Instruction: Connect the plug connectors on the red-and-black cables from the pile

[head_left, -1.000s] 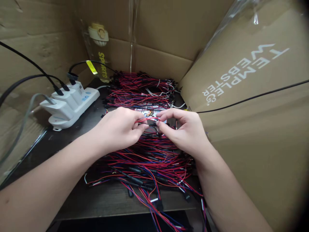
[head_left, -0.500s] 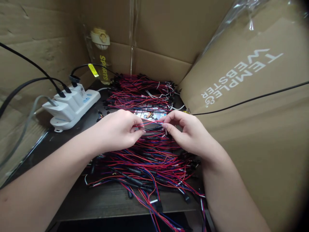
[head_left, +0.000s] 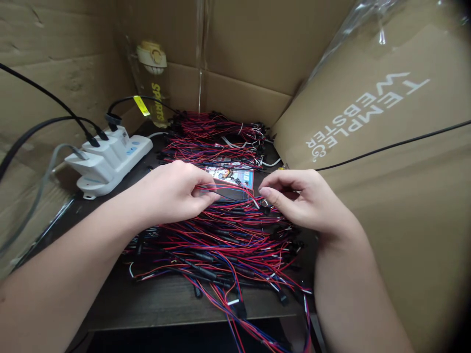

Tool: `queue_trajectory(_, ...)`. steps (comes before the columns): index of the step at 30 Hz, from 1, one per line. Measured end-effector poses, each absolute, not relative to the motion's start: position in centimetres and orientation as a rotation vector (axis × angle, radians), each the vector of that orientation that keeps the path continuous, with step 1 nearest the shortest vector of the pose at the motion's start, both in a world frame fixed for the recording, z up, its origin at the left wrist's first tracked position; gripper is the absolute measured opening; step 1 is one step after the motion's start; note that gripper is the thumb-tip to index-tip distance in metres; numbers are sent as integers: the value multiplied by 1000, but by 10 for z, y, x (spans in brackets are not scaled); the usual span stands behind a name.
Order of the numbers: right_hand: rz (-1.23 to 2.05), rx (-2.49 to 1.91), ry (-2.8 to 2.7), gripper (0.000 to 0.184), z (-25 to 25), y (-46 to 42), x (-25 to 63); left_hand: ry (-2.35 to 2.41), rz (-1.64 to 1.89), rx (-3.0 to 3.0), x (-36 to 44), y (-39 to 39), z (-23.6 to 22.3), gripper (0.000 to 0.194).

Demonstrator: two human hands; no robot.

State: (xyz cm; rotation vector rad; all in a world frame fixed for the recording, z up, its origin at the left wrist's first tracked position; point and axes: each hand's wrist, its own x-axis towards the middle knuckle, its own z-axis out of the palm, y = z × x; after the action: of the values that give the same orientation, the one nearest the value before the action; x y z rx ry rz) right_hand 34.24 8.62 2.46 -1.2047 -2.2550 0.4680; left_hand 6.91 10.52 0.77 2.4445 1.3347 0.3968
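My left hand (head_left: 176, 191) is closed, thumb against forefinger, on a wire harness (head_left: 235, 188) of thin red, blue and black wires. The harness stretches rightward over the pile, and its loose ends stop just short of my right hand (head_left: 300, 201). That hand's thumb and forefinger are pinched together; whatever they hold, if anything, is too small to make out. Under both hands spreads a heap of similar wire harnesses (head_left: 228, 240) with black connectors and sleeves. A printed card (head_left: 239, 177) with a coloured picture lies behind the held wires.
A white power strip (head_left: 114, 166) with plugs and cables stands on the left. Behind it is a clear bottle (head_left: 156, 93) with a cream lid. More bundled harnesses (head_left: 213, 130) lie at the back. Cardboard walls (head_left: 368, 196) enclose the dark tabletop (head_left: 162, 306) on three sides.
My right hand has moved right and away from the wires it was touching. The printed card shows more now. My left hand has shifted slightly left, still gripping the harness.
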Motion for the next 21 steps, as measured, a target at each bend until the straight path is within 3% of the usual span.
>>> queue_trajectory(5, 599, -1163, -2326, 9, 25, 85, 338, 1294, 447, 2423, 69, 104, 7, 28)
queue_trajectory(12, 666, -1228, -2332, 18, 21, 89, 336, 1235, 481, 2320, 69, 99, 11, 30)
queue_trajectory(21, 765, -1229, -2229, 8, 17, 84, 330, 1311, 450, 2385, 72, 98, 10, 31)
